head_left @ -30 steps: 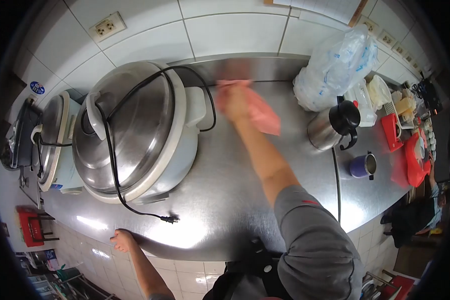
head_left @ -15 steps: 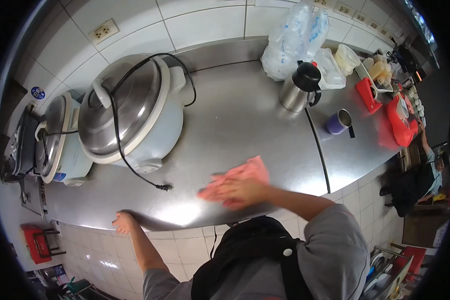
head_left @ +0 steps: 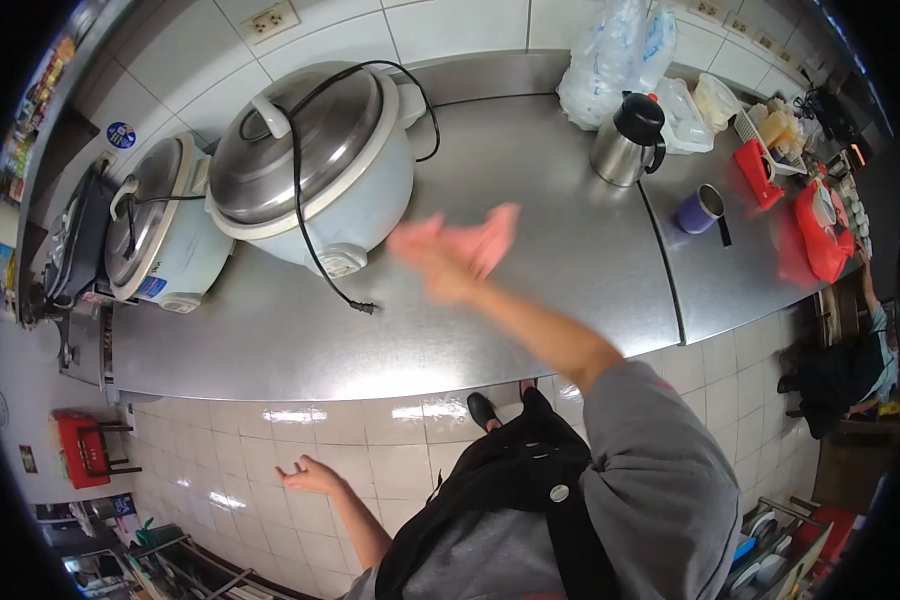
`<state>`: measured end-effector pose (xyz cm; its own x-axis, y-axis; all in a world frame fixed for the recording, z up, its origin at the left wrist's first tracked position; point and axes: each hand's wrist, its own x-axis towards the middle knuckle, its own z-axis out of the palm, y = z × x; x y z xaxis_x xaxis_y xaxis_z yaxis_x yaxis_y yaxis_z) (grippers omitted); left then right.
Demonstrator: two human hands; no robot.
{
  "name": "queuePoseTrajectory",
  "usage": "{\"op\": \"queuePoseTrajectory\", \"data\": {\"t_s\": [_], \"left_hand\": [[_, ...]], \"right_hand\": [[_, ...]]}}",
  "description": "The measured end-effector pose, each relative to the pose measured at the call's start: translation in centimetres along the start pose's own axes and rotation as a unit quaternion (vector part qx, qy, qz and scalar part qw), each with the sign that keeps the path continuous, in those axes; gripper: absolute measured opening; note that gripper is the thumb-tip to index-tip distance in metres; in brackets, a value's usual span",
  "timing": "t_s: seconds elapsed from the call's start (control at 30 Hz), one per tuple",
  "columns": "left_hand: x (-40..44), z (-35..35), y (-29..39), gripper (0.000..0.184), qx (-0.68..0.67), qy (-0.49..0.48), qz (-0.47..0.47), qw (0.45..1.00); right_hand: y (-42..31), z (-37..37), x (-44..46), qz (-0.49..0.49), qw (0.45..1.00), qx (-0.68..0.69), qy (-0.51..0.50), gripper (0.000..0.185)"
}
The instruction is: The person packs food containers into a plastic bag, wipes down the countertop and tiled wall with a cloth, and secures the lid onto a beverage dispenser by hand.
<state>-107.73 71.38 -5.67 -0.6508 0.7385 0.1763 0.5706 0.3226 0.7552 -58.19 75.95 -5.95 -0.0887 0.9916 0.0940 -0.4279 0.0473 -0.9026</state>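
My right hand (head_left: pixel 444 270), blurred by motion, grips a pink cloth (head_left: pixel 482 242) over the steel counter (head_left: pixel 530 290). Part of the cloth sticks out beyond the fingers on both sides. Just left of it stands a large rice cooker (head_left: pixel 365 205) with a metal lid, its black power cord (head_left: pixel 298 190) draped across the top and its plug lying on the counter. My left hand (head_left: pixel 312 475) is off the counter, above the tiled floor, with fingers apart and nothing in them.
A smaller rice cooker (head_left: pixel 185 235) stands at the left. To the right are a steel thermos jug (head_left: pixel 618 158), a purple mug (head_left: pixel 698 212), plastic bags (head_left: pixel 602 85) and a red bag (head_left: pixel 822 240). Another person (head_left: pixel 840 375) is at the far right. A red stool (head_left: pixel 82 450) stands lower left.
My right hand has swept the cloth up the counter and leftward, nearer the large rice cooker. My left hand has come off the counter's front edge and opened. The view has shifted.
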Motion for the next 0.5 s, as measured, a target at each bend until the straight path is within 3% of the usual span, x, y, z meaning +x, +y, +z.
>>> {"op": "queuePoseTrajectory", "data": {"t_s": [0.03,0.07,0.1,0.13,0.2,0.23,0.3,0.37,0.4,0.43,0.47,0.5], "left_hand": [[0.3,-0.8,1.0,0.063,-0.003,0.0,-0.003,1.0],[0.6,-2.1,2.7,0.061,-0.057,0.021,0.006,0.998],[1.1,-3.0,4.2,0.06,-0.111,0.043,0.017,0.993],[1.9,-3.4,5.2,0.06,-0.114,0.044,0.018,0.992],[3.0,-3.9,7.0,0.055,-0.178,0.05,0.063,0.981],[2.9,-4.0,8.1,0.055,-0.178,0.045,0.065,0.981],[2.1,-3.8,10.7,0.051,-0.225,-0.011,0.107,0.968],[1.2,-2.4,11.6,0.048,-0.248,-0.057,0.131,0.958],[0.7,-1.5,11.6,0.047,-0.252,-0.08,0.151,0.952],[0.1,-0.5,11.9,0.047,-0.256,-0.104,0.17,0.946],[-0.8,0.2,12.8,0.045,-0.252,-0.13,0.181,0.942],[-1.6,0.9,13.7,0.042,-0.248,-0.157,0.19,0.937]], "right_hand": [[-2.7,8.0,-1.6,0.168,0.929,0.327,-0.037,0.051],[3.1,15.1,-2.2,0.217,0.963,0.158,0.04,0.05],[14.8,17.5,-1.9,0.257,0.942,0.212,-0.041,0.041],[8.3,21.7,-4.8,0.235,0.948,-0.011,-0.214,0.038],[7.7,25.3,-5.1,0.175,0.948,-0.055,-0.259,0.042],[7.3,24.9,-5.1,0.175,0.95,-0.054,-0.253,0.042],[4.7,22.4,-3.6,0.033,0.952,-0.205,-0.223,0.041],[-3.2,19.6,-4.9,0.173,0.969,-0.111,-0.14,0.039],[-4.5,17.7,-5.3,0.095,0.969,-0.196,-0.12,0.04],[-6.3,15.4,-6.1,0.024,0.931,-0.348,-0.104,0.045],[-7.8,13.1,-7.3,-0.017,0.904,-0.416,-0.099,0.049],[-10.5,12.0,-9.4,0.035,0.843,-0.529,-0.094,0.047]]}}
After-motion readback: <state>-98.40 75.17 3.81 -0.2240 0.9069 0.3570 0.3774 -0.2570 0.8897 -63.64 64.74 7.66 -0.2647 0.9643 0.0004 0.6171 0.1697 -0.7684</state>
